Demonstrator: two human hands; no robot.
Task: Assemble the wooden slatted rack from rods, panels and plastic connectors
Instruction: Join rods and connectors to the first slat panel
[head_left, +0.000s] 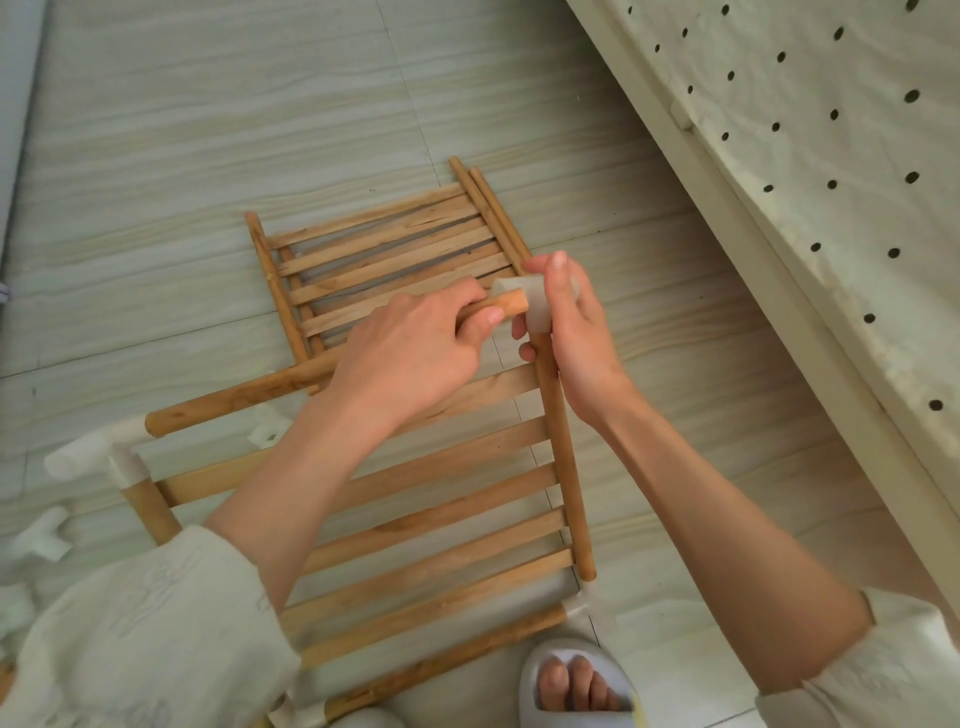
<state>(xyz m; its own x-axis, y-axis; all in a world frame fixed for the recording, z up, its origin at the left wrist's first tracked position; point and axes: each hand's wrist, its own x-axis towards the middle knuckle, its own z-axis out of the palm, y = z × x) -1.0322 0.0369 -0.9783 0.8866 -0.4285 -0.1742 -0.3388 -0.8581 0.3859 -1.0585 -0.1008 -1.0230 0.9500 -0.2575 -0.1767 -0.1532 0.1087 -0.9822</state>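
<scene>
Left hand (415, 353) grips a rod (244, 392); right hand (566, 332) pinches the connector (524, 306) at the near panel (441, 519) far corner. Risk: a skewed rod end jams, or pops the connector off. 1 spare panel (384, 249) lies beyond.

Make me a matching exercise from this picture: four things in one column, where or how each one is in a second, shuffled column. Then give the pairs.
Things
1. rod
2. connector
3. spare panel
4. slipper

Places or states
A. lies flat on the floor beyond the hands
B. gripped by the left hand, one end going into plastic
C. at the bottom edge, on a foot
D. pinched in the right hand, on top of an upright rod

Pairs: 1-B, 2-D, 3-A, 4-C
</scene>
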